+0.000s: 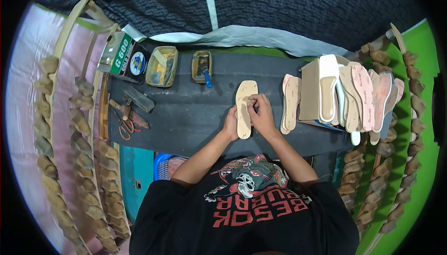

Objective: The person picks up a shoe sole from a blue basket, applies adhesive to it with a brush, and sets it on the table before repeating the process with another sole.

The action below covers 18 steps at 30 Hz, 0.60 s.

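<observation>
A beige insole (244, 115) stands roughly lengthwise over the dark table, its wide end away from me. My left hand (230, 124) holds it along the left edge, with the fingers partly hidden behind it. My right hand (261, 114) is at the insole's right side, fingers bent and pinched together against its upper surface near the middle. Whether a small thing is between those fingertips is too small to tell. Right of my hands, a small pile of insoles (291, 104) lies on the table.
On the dark table (186, 115) are a cardboard box (311, 94) with many insoles leaning beside it, a glue can (123, 57), a yellowish tub (161, 66), a smaller tub with a blue-handled brush (207, 79), and scissors (125, 128). Racks of shoe lasts (84, 124) flank both sides.
</observation>
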Motion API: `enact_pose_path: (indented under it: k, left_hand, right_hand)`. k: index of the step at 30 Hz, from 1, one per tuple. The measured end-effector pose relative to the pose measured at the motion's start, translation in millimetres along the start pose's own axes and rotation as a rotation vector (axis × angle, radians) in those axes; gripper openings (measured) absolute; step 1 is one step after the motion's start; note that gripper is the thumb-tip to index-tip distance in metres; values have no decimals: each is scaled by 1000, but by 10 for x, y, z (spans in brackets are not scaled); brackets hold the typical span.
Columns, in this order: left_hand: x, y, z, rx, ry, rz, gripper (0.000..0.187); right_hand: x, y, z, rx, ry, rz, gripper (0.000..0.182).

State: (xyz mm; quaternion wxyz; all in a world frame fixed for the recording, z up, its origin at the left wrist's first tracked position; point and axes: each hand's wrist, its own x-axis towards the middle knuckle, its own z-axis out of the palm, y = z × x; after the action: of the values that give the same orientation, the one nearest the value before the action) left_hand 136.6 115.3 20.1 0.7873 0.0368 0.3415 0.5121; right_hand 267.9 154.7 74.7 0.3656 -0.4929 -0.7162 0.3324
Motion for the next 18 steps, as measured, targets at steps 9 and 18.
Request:
enact_pose_path:
  k: [9,18]
  left_hand:
    - [-163,-57,-537,-44,60,44,55]
    - [-277,47,-673,-146,-28,105,53]
  right_hand:
    - [775,-414,588,90,-337,-6,60]
    - [1093,-511,926,-22,-376,-152,29]
